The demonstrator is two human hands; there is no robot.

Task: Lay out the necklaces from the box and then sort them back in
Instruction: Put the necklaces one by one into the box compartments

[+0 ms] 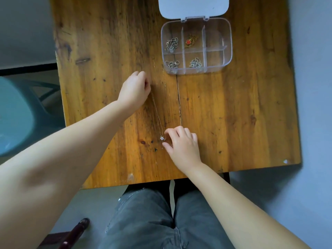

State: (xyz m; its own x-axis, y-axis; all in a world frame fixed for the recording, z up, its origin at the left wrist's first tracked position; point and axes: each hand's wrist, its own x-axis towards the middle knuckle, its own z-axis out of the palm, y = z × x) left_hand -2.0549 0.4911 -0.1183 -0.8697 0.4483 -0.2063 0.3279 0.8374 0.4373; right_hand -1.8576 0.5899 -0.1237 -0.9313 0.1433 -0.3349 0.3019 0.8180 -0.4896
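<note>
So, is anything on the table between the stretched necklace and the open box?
Nothing visible. The necklace lies between both hands, and only bare table separates it from the box, whose lid is folded back.

I had one thin necklace [157, 114] stretched straight along the table's middle, its small pale flower pendant [162, 138] toward the near edge. The clear box [196, 47] sat open near the far edge, coiled necklaces in four compartments, two at its right empty.
</note>
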